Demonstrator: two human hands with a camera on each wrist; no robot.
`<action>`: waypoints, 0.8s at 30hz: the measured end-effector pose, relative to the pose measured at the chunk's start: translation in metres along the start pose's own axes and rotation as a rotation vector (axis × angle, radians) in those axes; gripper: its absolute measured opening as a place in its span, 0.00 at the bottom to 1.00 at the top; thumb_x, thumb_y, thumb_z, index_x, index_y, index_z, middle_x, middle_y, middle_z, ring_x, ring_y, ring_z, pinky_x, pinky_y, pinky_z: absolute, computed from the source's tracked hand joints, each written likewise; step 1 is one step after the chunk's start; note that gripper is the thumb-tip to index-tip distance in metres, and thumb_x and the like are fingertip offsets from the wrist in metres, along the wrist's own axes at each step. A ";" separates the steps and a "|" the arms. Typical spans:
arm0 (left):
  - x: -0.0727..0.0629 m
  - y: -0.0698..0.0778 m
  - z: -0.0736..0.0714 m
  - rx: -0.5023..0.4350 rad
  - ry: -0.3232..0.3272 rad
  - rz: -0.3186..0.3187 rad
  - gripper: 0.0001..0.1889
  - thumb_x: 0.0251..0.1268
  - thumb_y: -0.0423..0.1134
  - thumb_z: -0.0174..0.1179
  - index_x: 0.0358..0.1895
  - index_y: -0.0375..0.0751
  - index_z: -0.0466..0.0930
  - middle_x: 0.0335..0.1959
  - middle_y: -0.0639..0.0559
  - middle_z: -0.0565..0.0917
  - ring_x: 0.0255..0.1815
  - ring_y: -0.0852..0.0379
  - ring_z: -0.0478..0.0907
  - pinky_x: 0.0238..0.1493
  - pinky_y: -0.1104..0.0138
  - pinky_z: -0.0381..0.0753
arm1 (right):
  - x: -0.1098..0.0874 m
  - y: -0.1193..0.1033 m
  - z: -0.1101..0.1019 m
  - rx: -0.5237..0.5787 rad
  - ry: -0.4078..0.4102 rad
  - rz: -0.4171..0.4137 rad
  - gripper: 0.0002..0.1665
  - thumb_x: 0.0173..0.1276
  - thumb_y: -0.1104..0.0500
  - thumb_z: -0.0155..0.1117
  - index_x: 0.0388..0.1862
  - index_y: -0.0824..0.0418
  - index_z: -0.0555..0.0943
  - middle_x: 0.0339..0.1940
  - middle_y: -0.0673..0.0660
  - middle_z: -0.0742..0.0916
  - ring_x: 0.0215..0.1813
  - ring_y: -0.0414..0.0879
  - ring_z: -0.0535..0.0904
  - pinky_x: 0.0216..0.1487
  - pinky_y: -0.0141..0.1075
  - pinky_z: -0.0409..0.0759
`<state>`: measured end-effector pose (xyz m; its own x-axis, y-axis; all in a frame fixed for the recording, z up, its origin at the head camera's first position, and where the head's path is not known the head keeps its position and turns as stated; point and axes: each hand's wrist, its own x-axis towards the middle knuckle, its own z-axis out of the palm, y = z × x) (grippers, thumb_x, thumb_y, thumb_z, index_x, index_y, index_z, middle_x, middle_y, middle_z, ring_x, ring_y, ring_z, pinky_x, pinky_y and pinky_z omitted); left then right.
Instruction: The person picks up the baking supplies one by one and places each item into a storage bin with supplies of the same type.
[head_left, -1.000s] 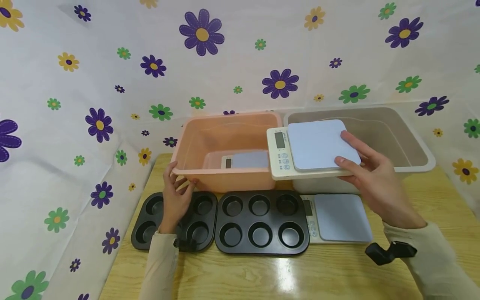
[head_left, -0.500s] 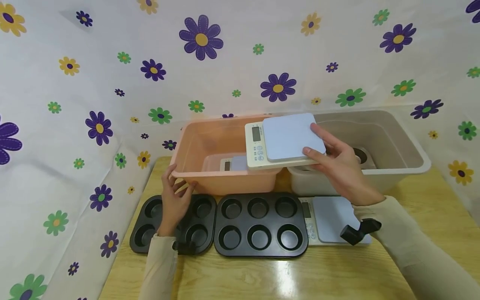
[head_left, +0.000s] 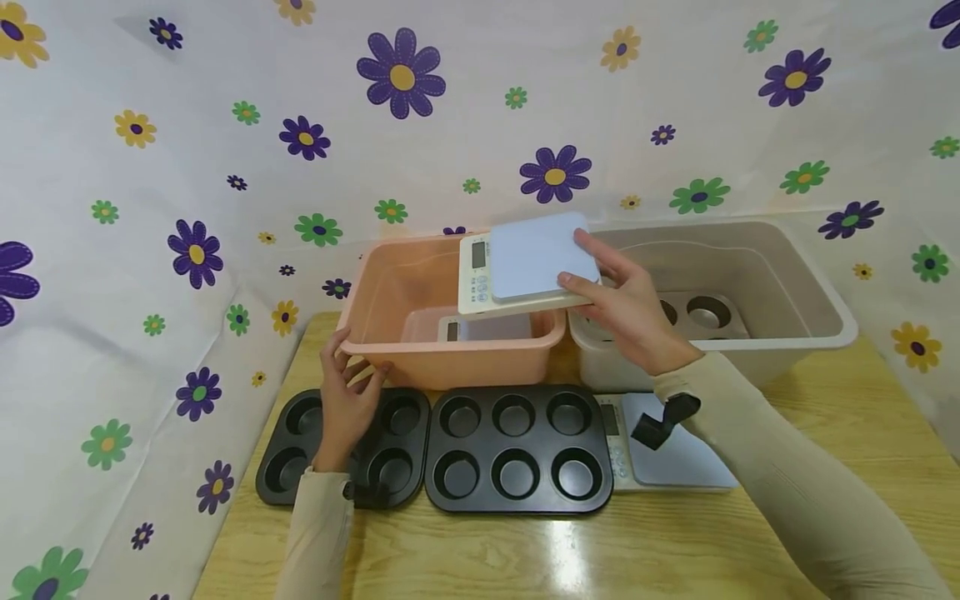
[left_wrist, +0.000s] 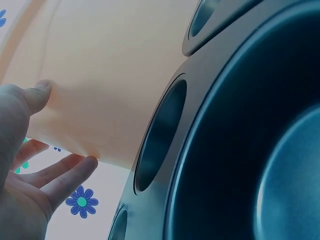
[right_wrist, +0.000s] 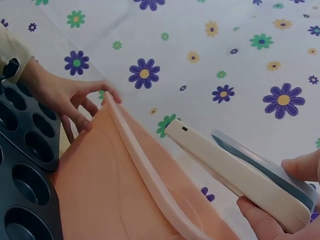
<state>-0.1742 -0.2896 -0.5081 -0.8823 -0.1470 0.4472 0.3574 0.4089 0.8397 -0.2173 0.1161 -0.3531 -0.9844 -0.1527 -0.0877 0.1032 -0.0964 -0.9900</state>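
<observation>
Got the scale [head_left: 525, 271] pinched in my right hand [head_left: 633, 312], fingers above and below the end away from the display [head_left: 478, 255], tilted over the peach bin [head_left: 465, 367]. Left hand [head_left: 350, 408] is gripping that bin's corner. I'd guess the scale's light and stiff but slick on top; safest hold is probably the base [right_wrist: 230, 169].

The held scale [head_left: 542, 257] is bearing small printed marks [head_left: 473, 290] beside its buttons [head_left: 482, 290], too tiny to read. No legible text is showing.
</observation>
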 end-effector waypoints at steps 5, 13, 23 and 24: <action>0.000 0.000 0.001 0.000 0.005 -0.008 0.46 0.70 0.30 0.74 0.84 0.49 0.57 0.80 0.35 0.74 0.64 0.23 0.85 0.60 0.34 0.85 | 0.015 0.001 0.017 0.005 -0.010 0.010 0.43 0.81 0.61 0.67 0.89 0.43 0.64 0.89 0.62 0.65 0.60 0.44 0.85 0.56 0.30 0.91; 0.000 0.001 0.000 0.013 0.012 -0.018 0.46 0.71 0.29 0.72 0.85 0.49 0.56 0.81 0.34 0.73 0.66 0.22 0.84 0.61 0.34 0.84 | 0.035 0.004 0.046 0.026 0.003 0.053 0.41 0.82 0.63 0.65 0.89 0.47 0.65 0.85 0.64 0.69 0.63 0.53 0.85 0.66 0.45 0.89; 0.000 0.001 0.003 0.006 0.013 -0.020 0.45 0.71 0.27 0.72 0.85 0.49 0.56 0.81 0.34 0.73 0.65 0.22 0.84 0.61 0.31 0.84 | 0.054 0.008 0.066 -0.005 0.011 0.104 0.39 0.83 0.66 0.56 0.90 0.54 0.62 0.95 0.51 0.54 0.82 0.61 0.74 0.77 0.55 0.81; 0.001 0.001 0.004 0.002 0.011 -0.016 0.45 0.71 0.27 0.71 0.85 0.49 0.56 0.81 0.33 0.73 0.66 0.21 0.83 0.61 0.31 0.84 | 0.054 0.008 0.067 -0.015 0.010 0.106 0.40 0.83 0.66 0.56 0.90 0.54 0.62 0.94 0.53 0.57 0.82 0.61 0.74 0.77 0.56 0.81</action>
<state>-0.1757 -0.2859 -0.5085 -0.8843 -0.1635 0.4374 0.3430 0.4081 0.8461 -0.2601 0.0410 -0.3584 -0.9695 -0.1511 -0.1931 0.2047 -0.0658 -0.9766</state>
